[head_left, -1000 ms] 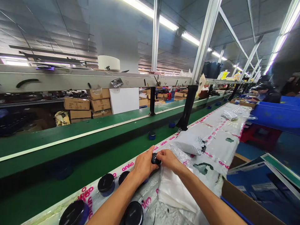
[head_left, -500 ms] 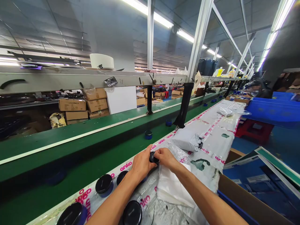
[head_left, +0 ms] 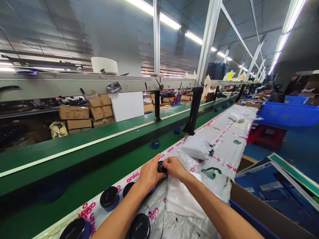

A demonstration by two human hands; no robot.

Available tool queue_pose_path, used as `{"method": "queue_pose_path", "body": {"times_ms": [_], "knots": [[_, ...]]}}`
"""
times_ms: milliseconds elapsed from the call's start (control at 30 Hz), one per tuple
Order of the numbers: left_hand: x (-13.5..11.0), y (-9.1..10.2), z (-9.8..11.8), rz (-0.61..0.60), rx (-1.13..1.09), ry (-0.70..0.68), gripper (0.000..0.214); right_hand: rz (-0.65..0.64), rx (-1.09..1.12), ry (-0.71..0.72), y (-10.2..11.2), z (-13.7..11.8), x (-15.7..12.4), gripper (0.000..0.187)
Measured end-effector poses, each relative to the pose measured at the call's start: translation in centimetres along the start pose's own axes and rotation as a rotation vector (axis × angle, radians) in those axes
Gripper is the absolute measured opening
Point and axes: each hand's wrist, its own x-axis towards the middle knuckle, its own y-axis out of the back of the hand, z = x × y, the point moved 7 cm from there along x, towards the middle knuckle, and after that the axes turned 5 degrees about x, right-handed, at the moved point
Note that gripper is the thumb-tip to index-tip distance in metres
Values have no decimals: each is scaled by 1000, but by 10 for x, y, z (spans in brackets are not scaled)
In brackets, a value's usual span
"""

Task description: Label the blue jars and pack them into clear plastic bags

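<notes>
My left hand (head_left: 150,172) is wrapped around a small round speaker-like unit (head_left: 161,167) with a black top, held just above the bench edge. The fingers of my right hand (head_left: 174,166) are pinched together at the unit's right rim; anything between the fingertips is hidden. On the bench near my left forearm stand more black-topped units with blue sides, one (head_left: 109,198) at the edge, another (head_left: 140,226) in front and a third (head_left: 76,229) at lower left. Under my right wrist lies a white sheet or bag (head_left: 183,197).
Beyond the bench runs a green conveyor belt (head_left: 119,169) carrying several units, one (head_left: 155,143) just ahead. A wrapped white packet (head_left: 196,147) lies past my hands. A black-wrapped post (head_left: 193,113) stands behind it. Right of the bench are a carton (head_left: 259,212) and blue bins (head_left: 286,114).
The view has shifted slightly, so most things sit a little further left. A blurred unit on the near belt has moved left. Both hands keep almost the same pose around the held unit.
</notes>
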Motion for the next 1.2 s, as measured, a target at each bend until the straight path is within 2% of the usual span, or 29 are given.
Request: {"method": "queue_pose_path", "body": {"times_ms": [333, 400, 500, 667, 767, 967, 1067, 1200], "knots": [[1, 4, -5, -26, -75, 13, 92, -3, -1, -11, 1, 0, 7, 25], [0, 12, -8, -19, -122, 6, 90, -11, -1, -17, 1, 1, 8, 25], [-10, 38, -15, 53, -191, 0, 75, -16, -4, -26, 0, 3, 8, 25], [-56, 92, -31, 243, -236, 39, 54, 5, -6, -44, -3, 8, 6, 25], [-91, 116, -37, 316, -186, 27, 50, 1, -3, -62, -4, 11, 5, 26], [-142, 138, -54, 293, -94, 13, 43, -41, 51, -86, -6, 9, 1, 32], [-162, 147, -64, 321, -43, -3, 41, -34, 83, -90, -5, 5, -3, 33], [-189, 150, -82, 366, 48, -52, 45, -2, 75, -107, -4, 2, -8, 33]]}}
